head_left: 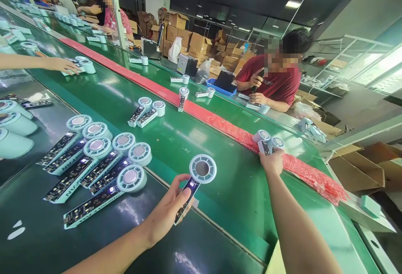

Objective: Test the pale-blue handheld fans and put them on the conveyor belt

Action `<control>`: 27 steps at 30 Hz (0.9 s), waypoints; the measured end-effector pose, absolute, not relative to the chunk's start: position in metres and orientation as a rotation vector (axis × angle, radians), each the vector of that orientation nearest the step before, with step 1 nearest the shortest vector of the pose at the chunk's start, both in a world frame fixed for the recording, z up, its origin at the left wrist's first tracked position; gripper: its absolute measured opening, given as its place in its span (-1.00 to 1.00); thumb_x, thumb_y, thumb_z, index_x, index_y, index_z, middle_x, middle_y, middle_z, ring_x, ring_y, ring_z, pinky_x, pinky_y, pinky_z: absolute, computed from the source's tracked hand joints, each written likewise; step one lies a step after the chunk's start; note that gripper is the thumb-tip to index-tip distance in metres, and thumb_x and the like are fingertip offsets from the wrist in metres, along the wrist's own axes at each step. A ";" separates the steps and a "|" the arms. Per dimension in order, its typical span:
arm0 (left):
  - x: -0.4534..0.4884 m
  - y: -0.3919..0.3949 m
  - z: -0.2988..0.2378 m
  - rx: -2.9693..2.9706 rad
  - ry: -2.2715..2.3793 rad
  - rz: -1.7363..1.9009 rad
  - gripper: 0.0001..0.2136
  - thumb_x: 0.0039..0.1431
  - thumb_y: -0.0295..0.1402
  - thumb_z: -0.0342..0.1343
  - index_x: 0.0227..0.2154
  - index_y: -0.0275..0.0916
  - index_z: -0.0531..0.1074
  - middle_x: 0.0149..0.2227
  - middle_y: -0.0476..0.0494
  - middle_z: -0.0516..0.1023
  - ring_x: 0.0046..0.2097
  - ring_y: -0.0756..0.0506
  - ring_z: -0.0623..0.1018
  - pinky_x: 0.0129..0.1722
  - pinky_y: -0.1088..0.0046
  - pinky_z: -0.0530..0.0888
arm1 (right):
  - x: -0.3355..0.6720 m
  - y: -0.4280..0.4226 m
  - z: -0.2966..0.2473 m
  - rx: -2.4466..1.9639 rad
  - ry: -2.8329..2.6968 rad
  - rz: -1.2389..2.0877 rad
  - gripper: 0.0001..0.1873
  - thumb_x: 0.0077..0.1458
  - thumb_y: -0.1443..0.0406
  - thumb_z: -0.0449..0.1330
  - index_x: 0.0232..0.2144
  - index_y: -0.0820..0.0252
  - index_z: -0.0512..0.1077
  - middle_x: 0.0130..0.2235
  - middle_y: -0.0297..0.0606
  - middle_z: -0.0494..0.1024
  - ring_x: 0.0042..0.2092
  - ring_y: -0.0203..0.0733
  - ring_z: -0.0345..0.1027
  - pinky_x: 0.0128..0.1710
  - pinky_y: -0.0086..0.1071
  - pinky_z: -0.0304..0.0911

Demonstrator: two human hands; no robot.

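My left hand (176, 205) grips a pale blue handheld fan (203, 168) by its handle, with the thumb on the bare circuit board. Small lit digits show on that board, and the round fan head points away from me. Out on the green belt, my right hand (272, 162) has its fingers closed around the handle end of a similar fan (277, 142). A second fan (263, 135) lies right against it, and the fingers partly hide both. Left of my left hand, several open-handled fans (130, 177) lie in a slanted group on the dark table, some with lit displays.
A red strip (216, 121) runs along the green conveyor belt (176, 144). Two fans (150, 113) lie mid-belt. Another person's hand (64, 65) touches fans at the left. Across the belt sits a person in a dark red shirt (273, 82). Cardboard boxes (199, 44) are stacked behind.
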State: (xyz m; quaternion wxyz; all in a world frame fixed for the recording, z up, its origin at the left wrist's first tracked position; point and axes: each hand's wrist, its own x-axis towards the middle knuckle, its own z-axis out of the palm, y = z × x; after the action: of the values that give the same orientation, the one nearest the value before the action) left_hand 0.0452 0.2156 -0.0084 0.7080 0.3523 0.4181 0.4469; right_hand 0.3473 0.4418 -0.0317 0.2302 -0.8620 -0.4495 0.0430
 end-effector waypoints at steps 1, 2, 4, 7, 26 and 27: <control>0.045 0.216 -0.009 0.788 0.934 1.000 -0.63 0.21 -0.05 -0.13 0.00 -0.08 0.08 -0.50 0.08 0.15 -0.53 0.08 0.08 -0.56 0.55 0.06 | 0.348 0.442 -0.032 -2.382 -1.244 0.122 -0.56 0.22 0.20 0.17 0.09 0.21 0.20 0.05 -0.10 0.25 -0.01 0.03 0.23 -0.06 -0.05 0.24; 0.044 0.216 -0.009 0.794 0.938 1.007 -0.63 0.21 -0.05 -0.12 0.00 -0.08 0.09 -0.51 0.09 0.14 -0.53 0.08 0.07 -0.57 0.55 0.04 | 0.349 0.441 -0.031 -2.396 -1.251 0.125 -0.54 0.22 0.20 0.17 0.10 0.20 0.19 0.07 -0.09 0.23 0.02 0.05 0.20 -0.05 -0.02 0.23; 0.043 0.215 -0.009 0.799 0.935 1.010 -0.62 0.22 -0.05 -0.13 0.02 -0.07 0.08 -0.51 0.09 0.15 -0.53 0.08 0.08 -0.56 0.54 0.06 | 0.352 0.438 -0.030 -2.425 -1.270 0.135 -0.50 0.21 0.20 0.18 0.12 0.20 0.16 0.11 -0.08 0.18 0.07 0.11 0.12 -0.01 0.04 0.17; 0.042 0.214 -0.010 0.797 0.915 0.999 -0.60 0.22 -0.04 -0.14 0.06 -0.04 0.04 -0.46 0.07 0.19 -0.50 0.08 0.12 -0.52 0.54 0.10 | 0.357 0.429 -0.025 -2.447 -1.322 0.176 -0.48 0.20 0.19 0.18 0.13 0.20 0.14 0.11 -0.08 0.17 0.09 0.13 0.10 0.01 0.07 0.13; 0.042 0.196 -0.005 0.965 0.783 1.031 -0.62 0.24 -0.08 -0.15 0.07 -0.02 0.02 -0.41 0.06 0.18 -0.47 0.08 0.14 -0.49 0.55 0.13 | 0.278 0.273 0.034 -1.504 -1.834 0.822 -0.68 0.10 0.12 0.08 -0.15 0.18 0.27 -0.16 -0.16 0.45 -0.07 -0.06 0.31 -0.06 -0.16 0.20; 0.042 0.195 -0.004 0.967 0.782 1.033 -0.62 0.24 -0.08 -0.15 0.07 -0.01 0.01 -0.40 0.06 0.19 -0.47 0.08 0.15 -0.49 0.55 0.13 | 0.270 0.260 0.039 -1.455 -1.848 0.872 -0.65 0.08 0.08 0.06 -0.15 0.17 0.27 -0.16 -0.16 0.46 -0.07 -0.06 0.31 -0.06 -0.15 0.19</control>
State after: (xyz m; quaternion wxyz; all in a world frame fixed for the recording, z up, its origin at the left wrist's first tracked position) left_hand 0.0415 0.1954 -0.0037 0.6907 0.4326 0.3500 0.4619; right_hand 0.2703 0.2596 0.0394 0.3111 -0.5513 -0.7001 0.3304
